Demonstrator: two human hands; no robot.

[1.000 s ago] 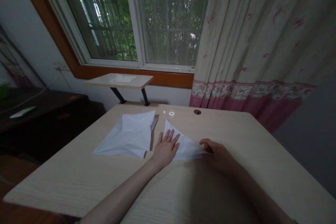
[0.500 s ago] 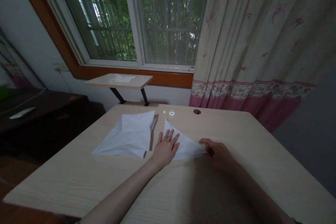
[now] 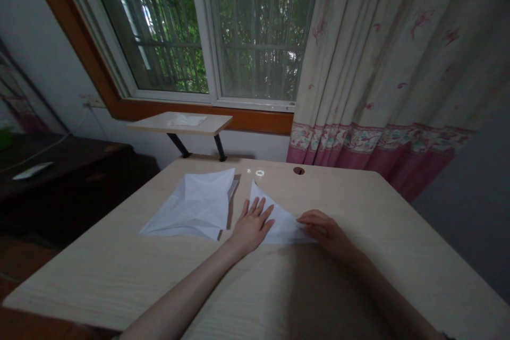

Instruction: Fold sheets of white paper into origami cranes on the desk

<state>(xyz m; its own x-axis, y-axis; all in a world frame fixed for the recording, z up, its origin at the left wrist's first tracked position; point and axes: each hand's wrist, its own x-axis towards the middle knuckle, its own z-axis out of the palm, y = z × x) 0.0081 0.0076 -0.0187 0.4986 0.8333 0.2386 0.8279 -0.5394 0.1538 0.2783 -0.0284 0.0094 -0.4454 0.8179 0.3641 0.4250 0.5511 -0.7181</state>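
Note:
A white sheet of paper (image 3: 285,227), folded into a triangle, lies on the light wood table (image 3: 223,287) between my hands. My left hand (image 3: 250,227) rests flat on its left part with fingers spread, covering some of it. At the right corner of the triangle is my right hand (image 3: 325,232), its fingers bent and closed over the paper's edge; that corner is hidden beneath them. To the left of my left hand, several creased white papers (image 3: 203,202) lie loosely stacked.
A small raised shelf (image 3: 155,126) on black legs stands at the table's back left, bearing a white item (image 3: 189,120). A small white ring (image 3: 260,173) and a round cable hole (image 3: 298,170) are near the back edge. Behind hangs a curtain (image 3: 358,64).
My right hand has shifted slightly left, its fingers coming farther over the paper's right corner. My left hand stays pressed in nearly the same spot.

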